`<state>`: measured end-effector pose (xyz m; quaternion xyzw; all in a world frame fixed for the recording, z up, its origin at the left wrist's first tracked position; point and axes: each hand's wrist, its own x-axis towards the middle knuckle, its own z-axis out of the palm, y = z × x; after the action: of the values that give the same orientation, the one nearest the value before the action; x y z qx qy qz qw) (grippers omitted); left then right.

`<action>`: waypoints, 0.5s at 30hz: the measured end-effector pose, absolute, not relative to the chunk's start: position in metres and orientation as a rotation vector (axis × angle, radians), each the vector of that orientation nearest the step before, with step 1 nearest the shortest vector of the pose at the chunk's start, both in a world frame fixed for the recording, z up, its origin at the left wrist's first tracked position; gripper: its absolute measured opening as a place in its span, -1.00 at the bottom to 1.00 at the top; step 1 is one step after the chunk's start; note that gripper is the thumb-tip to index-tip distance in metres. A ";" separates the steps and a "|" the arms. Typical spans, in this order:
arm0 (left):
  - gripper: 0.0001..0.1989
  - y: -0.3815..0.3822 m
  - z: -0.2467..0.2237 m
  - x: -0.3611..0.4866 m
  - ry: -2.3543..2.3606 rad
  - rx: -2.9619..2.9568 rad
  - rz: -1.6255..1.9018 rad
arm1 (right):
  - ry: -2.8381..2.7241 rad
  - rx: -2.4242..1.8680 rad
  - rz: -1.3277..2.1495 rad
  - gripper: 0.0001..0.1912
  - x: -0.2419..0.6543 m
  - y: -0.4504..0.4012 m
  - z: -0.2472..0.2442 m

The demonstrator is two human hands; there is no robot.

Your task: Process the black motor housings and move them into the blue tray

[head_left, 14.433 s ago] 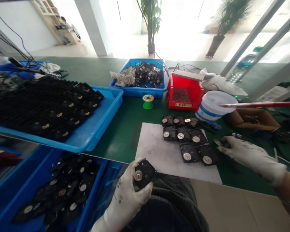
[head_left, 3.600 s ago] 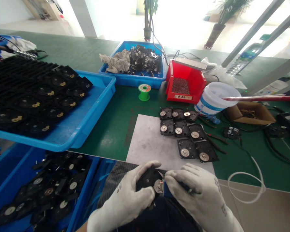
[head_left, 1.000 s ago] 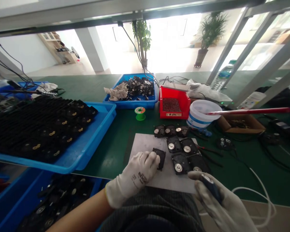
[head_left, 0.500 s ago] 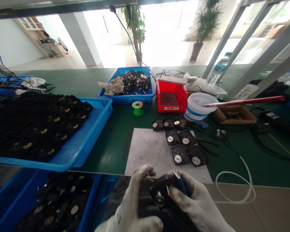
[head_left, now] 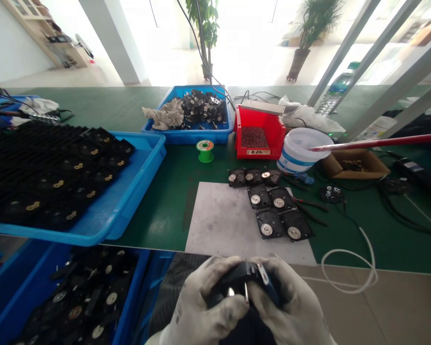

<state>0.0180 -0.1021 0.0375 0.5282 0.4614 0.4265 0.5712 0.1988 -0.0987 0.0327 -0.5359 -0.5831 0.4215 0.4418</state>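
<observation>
Low in front of me, off the bench's near edge, both gloved hands come together on a black plastic part. My left hand wraps round its left side, with the thumb across the front by a thin metal pin. From the other side my right hand grips the same part, where a dark blue piece with a shiny metal strip shows. Whether that piece belongs to the part cannot be told. Beyond the hands, several flat black units with silver discs lie on and beside a white sheet.
At left stands a blue tray of stacked black parts, above a lower blue bin. Farther back are a blue tray of small parts, solder spool, red bin, white bucket and cardboard box.
My left hand's fingers, spread beside the black part before, have closed round it. My right hand keeps its grip. The bench scene has shifted slightly upward in view.
</observation>
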 end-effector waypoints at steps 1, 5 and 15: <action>-0.68 -0.100 0.037 0.021 1.115 1.214 0.999 | -1.411 -1.351 1.081 -0.90 0.197 -0.095 0.029; -0.70 -0.091 0.027 0.031 1.173 1.022 0.968 | -1.234 -1.475 1.301 -0.77 0.194 -0.080 0.019; -0.72 -0.089 0.020 0.037 1.257 1.082 1.060 | -1.458 -1.426 1.034 -0.80 0.200 -0.084 0.012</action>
<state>0.0370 -0.0892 0.0201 0.4578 0.5318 0.4483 0.5537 0.2003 -0.0843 0.0122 -0.5676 -0.5804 0.4115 0.4143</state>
